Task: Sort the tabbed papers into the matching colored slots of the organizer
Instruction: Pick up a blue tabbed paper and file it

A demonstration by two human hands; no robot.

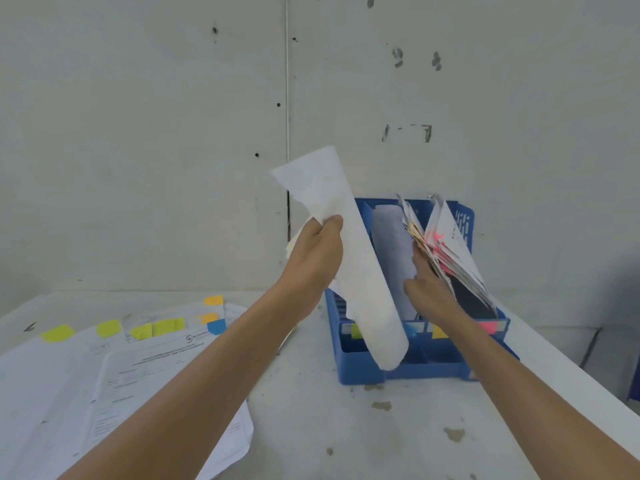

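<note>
Now the curled white paper [349,265] is up in the air, slanting over the blue organizer's [360,370] left slots, with the left hand [313,258] fingers pinching its upper part. The right hand [429,292] fingers lie straight against the filed sheets [450,244] in the right slots. More tabbed papers [138,358] spread across the surface [329,427] at left

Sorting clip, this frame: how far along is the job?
Partly done: filed papers, pink and yellow tabs showing, already stand in the blue organizer's right slots. In hand: the left hand grips a curled white sheet over the organizer, its tab hidden, while the right hand presses against the filed papers. Left: a pile of papers with yellow, orange and blue tabs lies on the table.
</note>
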